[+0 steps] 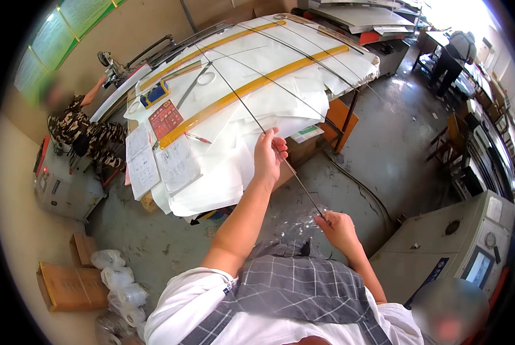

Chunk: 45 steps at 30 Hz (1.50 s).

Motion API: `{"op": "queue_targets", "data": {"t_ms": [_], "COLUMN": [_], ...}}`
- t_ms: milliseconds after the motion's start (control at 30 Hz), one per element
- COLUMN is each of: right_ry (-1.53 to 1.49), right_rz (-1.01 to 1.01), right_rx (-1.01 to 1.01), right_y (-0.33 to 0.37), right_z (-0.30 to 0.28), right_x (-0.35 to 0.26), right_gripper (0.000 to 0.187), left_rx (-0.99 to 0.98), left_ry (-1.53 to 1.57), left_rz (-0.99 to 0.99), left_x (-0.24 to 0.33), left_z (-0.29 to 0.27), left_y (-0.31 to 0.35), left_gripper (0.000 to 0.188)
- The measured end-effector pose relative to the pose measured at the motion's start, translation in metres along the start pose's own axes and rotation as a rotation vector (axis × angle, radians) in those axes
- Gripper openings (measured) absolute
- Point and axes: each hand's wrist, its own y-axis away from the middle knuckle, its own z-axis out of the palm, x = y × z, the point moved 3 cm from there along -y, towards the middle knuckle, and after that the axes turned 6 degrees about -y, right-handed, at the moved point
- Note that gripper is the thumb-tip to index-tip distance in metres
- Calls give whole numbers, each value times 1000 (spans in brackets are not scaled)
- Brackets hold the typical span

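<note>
A long, thin dark rod runs from in front of my apron up over the near edge of a table covered in white sheets. My right hand is closed round its near end. Farther along, my left hand has its fingers curled about the same rod, close to the table's edge. Beyond my left hand the rod slants away to the upper left across the sheets. Two yellow strips lie lengthwise there, with several more thin dark lines crossing them.
An open notebook, a red card and a tape roll lie on the table's left part. One person in camouflage works at far left, another stands far right. A grey machine cabinet is near right; cartons stand lower left.
</note>
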Motion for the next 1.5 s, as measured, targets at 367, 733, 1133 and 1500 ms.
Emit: {"op": "queue_targets", "data": {"t_ms": [367,733,1133,1500], "right_ry": [28,-192,-476,-487], "right_rz": [-19,242,414,100], "right_rx": [1,257,320,-590], "right_y": [-71,-150,-183,-239], "right_z": [-27,-48,-83,-72], "right_x": [44,90,164,122], "right_gripper": [32,33,31,28], "left_rx": [-85,-64,-139,125], "left_ry": [-344,-381,-471,-450], "left_rz": [-92,-50,-188,-29], "left_x": [-52,-28,-41,-54], "left_z": [5,24,36,58], "left_y": [-22,-140,-161,-145], "left_gripper": [25,23,28,28]}}
